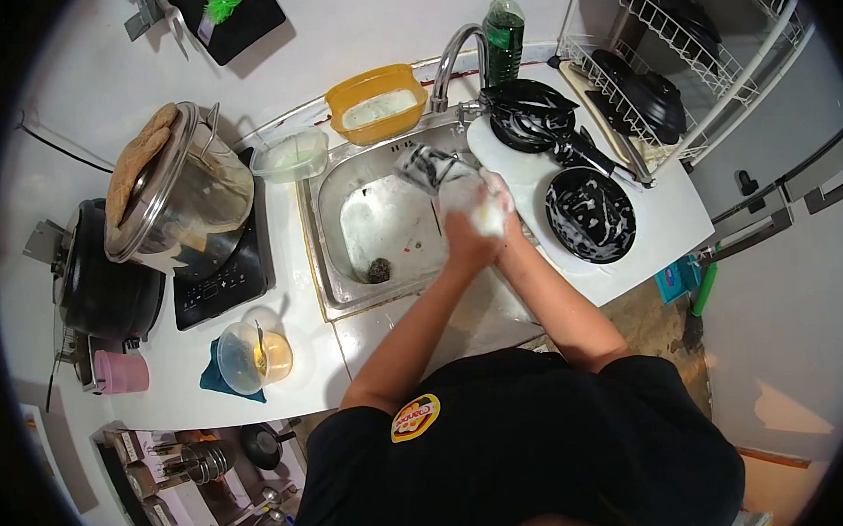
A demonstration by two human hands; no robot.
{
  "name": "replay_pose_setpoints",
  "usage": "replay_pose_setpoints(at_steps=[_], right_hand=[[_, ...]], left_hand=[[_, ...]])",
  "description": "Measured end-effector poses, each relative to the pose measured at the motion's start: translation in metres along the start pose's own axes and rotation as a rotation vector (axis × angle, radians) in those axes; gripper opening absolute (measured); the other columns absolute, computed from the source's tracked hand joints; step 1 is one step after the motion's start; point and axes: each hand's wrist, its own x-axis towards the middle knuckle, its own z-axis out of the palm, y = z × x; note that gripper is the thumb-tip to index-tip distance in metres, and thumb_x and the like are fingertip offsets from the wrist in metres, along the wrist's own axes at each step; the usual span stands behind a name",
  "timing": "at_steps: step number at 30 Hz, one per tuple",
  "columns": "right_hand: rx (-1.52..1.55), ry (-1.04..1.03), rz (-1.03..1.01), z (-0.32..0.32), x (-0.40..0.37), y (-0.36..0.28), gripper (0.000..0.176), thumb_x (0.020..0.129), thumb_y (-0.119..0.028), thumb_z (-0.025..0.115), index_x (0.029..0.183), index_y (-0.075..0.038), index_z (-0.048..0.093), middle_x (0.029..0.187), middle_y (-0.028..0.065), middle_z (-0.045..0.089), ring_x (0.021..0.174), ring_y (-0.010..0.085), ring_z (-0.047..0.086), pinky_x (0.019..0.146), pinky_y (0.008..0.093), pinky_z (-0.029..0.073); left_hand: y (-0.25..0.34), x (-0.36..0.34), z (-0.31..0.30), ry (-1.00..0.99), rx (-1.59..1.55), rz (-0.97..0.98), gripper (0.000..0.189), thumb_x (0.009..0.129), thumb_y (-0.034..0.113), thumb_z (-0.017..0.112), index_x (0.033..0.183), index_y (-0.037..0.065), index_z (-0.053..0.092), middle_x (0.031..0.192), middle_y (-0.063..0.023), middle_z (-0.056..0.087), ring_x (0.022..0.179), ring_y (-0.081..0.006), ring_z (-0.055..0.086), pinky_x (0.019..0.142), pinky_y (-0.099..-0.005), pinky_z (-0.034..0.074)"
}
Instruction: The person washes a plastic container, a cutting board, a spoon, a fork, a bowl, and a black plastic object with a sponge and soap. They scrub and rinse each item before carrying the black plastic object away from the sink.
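Observation:
Over the right part of the steel sink point(333, 290), my left hand point(467, 237) and my right hand point(502, 208) are close together, covered in white suds. Between them is a foamy, blurred item, and a dark-and-clear soapy object point(427, 167) sticks out toward the upper left. The fingers of both hands are hidden by foam and motion. A dark scrubber point(379, 270) lies at the sink's bottom left. To the right, a soapy black bowl point(590, 215) and stacked black dishes point(528, 117) rest on the white counter.
Behind the sink stand a yellow tub point(378, 133), a clear container point(290, 156), the faucet point(442, 79) and a green soap bottle point(505, 38). A large pot point(202, 193) is on the left cooktop point(221, 292). At right is a wire dish rack point(705, 81).

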Motion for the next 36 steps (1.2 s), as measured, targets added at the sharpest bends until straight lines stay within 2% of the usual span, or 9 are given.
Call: replay_pose_setpoints(at_steps=[3, 7, 11, 18, 23, 28, 33, 35, 36], right_hand=[[0.122, 0.726, -0.052, 0.094, -0.023, -0.003, 0.035, 0.083, -0.030, 0.050, 0.104, -0.003, 0.056, 0.102, 0.0113, 0.060, 0.090, 0.0233, 0.058, 0.081, 0.0343, 0.047], [0.115, 0.549, -0.231, 0.084, -0.023, 0.024, 0.039, 0.080, -0.025, 0.052, 0.109, 0.000, 0.053, 0.106, 0.0127, 0.059, 0.097, 0.0249, 0.057, 0.091, 0.0342, 0.043], [0.112, 0.419, -0.246, 0.077, -0.015, 0.031, 0.029, 0.079, -0.021, 0.057, 0.106, -0.008, 0.055, 0.099, 0.0077, 0.060, 0.090, 0.0217, 0.058, 0.083, 0.0323, 0.045], [-0.573, 0.544, -0.282, 0.067, -0.007, 0.020, 0.050, 0.082, -0.023, 0.061, 0.122, -0.003, 0.040, 0.104, 0.0067, 0.055, 0.093, 0.0182, 0.055, 0.081, 0.0286, 0.043], [-0.437, 0.339, -0.127, 0.088, -0.004, -0.008, 0.046, 0.082, -0.022, 0.058, 0.123, -0.010, 0.042, 0.106, 0.0088, 0.055, 0.093, 0.0174, 0.055, 0.084, 0.0302, 0.045], [-0.126, 0.331, -0.084, 0.096, -0.002, -0.035, 0.032, 0.078, -0.027, 0.053, 0.102, -0.006, 0.054, 0.085, 0.0097, 0.058, 0.082, 0.0235, 0.057, 0.076, 0.0351, 0.047], [0.037, 0.231, -0.111, 0.095, 0.007, -0.043, 0.036, 0.077, -0.037, 0.051, 0.091, -0.005, 0.056, 0.082, 0.0127, 0.059, 0.078, 0.0284, 0.058, 0.077, 0.0409, 0.047], [0.137, 0.310, -0.010, 0.096, 0.008, -0.032, 0.035, 0.077, -0.038, 0.054, 0.090, -0.005, 0.055, 0.080, 0.0126, 0.059, 0.073, 0.0289, 0.058, 0.078, 0.0410, 0.048], [0.117, 0.381, 0.021, 0.095, 0.008, -0.023, 0.035, 0.078, -0.038, 0.055, 0.090, -0.005, 0.056, 0.079, 0.0126, 0.059, 0.072, 0.0286, 0.058, 0.077, 0.0406, 0.048]], left_hand=[[-0.010, 0.011, -0.005, 0.152, -0.011, -0.063, 0.020, 0.079, 0.019, 0.060, 0.091, 0.003, 0.058, 0.083, -0.0091, 0.061, 0.077, -0.0252, 0.058, 0.071, -0.0375, 0.044], [-0.073, 0.053, -0.035, 0.339, -0.768, -0.665, 0.020, 0.087, 0.027, 0.057, 0.090, 0.007, 0.058, 0.080, -0.0038, 0.061, 0.068, -0.0174, 0.059, 0.061, -0.0297, 0.047], [-0.041, 0.051, -0.035, 0.070, -1.198, -1.015, 0.023, 0.085, 0.026, 0.059, 0.098, 0.007, 0.058, 0.088, -0.0057, 0.063, 0.077, -0.0173, 0.062, 0.069, -0.0289, 0.051], [-0.016, 0.058, -0.049, -0.186, -0.379, -0.557, 0.016, 0.072, 0.008, 0.067, 0.085, 0.002, 0.061, 0.079, -0.0087, 0.064, 0.067, -0.0185, 0.063, 0.061, -0.0283, 0.050], [-0.001, 0.048, -0.037, -0.548, 0.390, -0.047, 0.028, 0.064, 0.023, 0.069, 0.078, 0.001, 0.061, 0.073, -0.0181, 0.062, 0.068, -0.0329, 0.062, 0.061, -0.0372, 0.048], [0.041, 0.062, -0.056, -0.502, 0.032, -0.241, 0.027, 0.074, 0.023, 0.064, 0.089, 0.001, 0.063, 0.081, -0.0146, 0.063, 0.074, -0.0301, 0.060, 0.069, -0.0365, 0.047], [0.032, 0.027, -0.055, -0.549, 0.370, 0.036, 0.022, 0.080, 0.016, 0.053, 0.096, 0.002, 0.060, 0.097, -0.0203, 0.059, 0.098, -0.0356, 0.050, 0.083, -0.0412, 0.038], [0.044, 0.027, -0.049, -0.297, 0.275, 0.305, 0.021, 0.078, 0.015, 0.053, 0.095, 0.006, 0.060, 0.092, -0.0195, 0.058, 0.086, -0.0386, 0.051, 0.076, -0.0447, 0.039], [0.017, 0.021, -0.049, -0.495, 0.225, 0.073, 0.023, 0.077, 0.015, 0.053, 0.097, 0.006, 0.059, 0.096, -0.0181, 0.057, 0.093, -0.0360, 0.050, 0.077, -0.0434, 0.040]])
